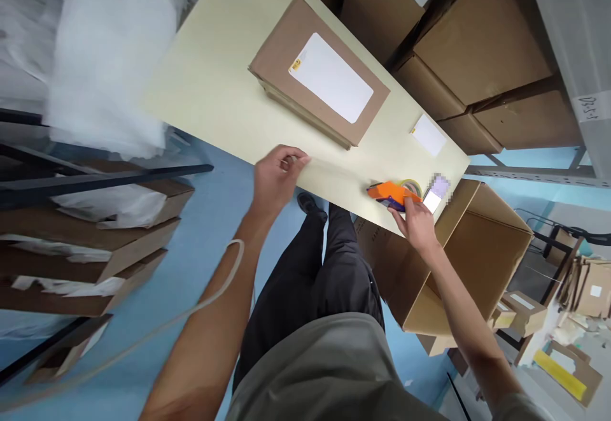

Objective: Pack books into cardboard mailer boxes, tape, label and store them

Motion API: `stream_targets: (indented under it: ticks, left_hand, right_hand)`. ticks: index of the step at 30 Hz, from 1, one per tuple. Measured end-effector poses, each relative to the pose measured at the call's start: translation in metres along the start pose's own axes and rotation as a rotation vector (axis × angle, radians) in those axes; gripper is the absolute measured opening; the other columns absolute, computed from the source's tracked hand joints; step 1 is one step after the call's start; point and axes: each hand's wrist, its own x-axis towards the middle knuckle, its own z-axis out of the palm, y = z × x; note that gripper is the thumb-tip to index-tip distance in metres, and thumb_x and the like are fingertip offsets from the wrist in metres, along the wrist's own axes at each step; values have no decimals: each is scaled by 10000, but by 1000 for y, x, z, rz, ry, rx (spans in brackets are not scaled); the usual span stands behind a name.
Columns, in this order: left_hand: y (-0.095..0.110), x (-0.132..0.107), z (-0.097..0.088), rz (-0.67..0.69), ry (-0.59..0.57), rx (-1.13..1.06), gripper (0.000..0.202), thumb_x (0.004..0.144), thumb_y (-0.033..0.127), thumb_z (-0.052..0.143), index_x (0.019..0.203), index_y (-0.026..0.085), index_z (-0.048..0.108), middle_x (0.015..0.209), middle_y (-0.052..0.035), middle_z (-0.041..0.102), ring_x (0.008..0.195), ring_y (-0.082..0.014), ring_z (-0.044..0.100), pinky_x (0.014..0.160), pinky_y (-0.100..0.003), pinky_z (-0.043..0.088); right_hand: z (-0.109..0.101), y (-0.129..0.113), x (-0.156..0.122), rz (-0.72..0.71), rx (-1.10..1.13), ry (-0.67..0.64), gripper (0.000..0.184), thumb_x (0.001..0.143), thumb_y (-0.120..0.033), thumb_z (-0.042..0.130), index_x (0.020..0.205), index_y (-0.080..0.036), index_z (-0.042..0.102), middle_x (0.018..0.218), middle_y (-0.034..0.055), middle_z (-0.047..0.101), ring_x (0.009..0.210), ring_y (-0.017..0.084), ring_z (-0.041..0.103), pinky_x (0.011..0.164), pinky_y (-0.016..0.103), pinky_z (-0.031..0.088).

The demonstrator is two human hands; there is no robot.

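Observation:
My right hand (418,225) grips an orange tape dispenser (392,192) over the front edge of the table. Behind the dispenser shows part of a yellowish roll of tape (411,186). Thumb and fingers of my left hand (280,176) are pinched together on the end of a faint, clear strip of tape (337,167), which stretches toward the dispenser. Beyond my hands a closed cardboard box (279,45) lies on the pale table (210,77), with a white label (331,78) on its top.
A loose label (428,134) and a phone-like item (433,200), partly blurred out, lie at the table's right. An open carton (496,236) stands beside the table end. Stacked boxes (482,32) line the far side. A shelf with cartons (138,233) is at left.

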Motion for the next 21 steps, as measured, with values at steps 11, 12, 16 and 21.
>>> stream_targets:
  ticks: [11, 12, 16, 21]
  left_hand:
    - [-16, 43, 23, 90, 114, -69, 264, 1024, 518, 792, 1022, 257, 754, 1071, -50, 742, 842, -178, 643, 739, -341, 545]
    - [-18, 45, 24, 86, 113, -75, 252, 1027, 511, 798, 1027, 263, 753, 1083, -50, 742, 859, -183, 648, 753, -347, 546]
    - [-24, 52, 27, 91, 118, -94, 203, 1026, 454, 811, 1014, 260, 751, 1103, -53, 753, 868, -178, 651, 725, -335, 524]
    - [-25, 58, 33, 154, 155, -97, 110, 1004, 329, 806, 990, 229, 762, 1072, -63, 762, 841, -158, 640, 666, -297, 483]
  right_hand:
    - [52, 9, 22, 239, 43, 134, 597, 1170, -718, 406, 1241, -172, 639, 910, 164, 747, 887, 369, 727, 876, 563, 653]
    - [56, 8, 23, 239, 26, 154, 598, 1174, -712, 401, 1248, -169, 638, 909, 162, 746, 901, 370, 729, 882, 568, 656]
    - [69, 5, 24, 260, -90, 193, 558, 1188, -673, 426, 1256, -159, 633, 877, 121, 730, 901, 341, 741, 879, 532, 664]
    - [79, 1, 28, 271, -187, 207, 499, 1204, -585, 473, 1307, -121, 626, 909, 124, 744, 889, 309, 763, 895, 481, 664]
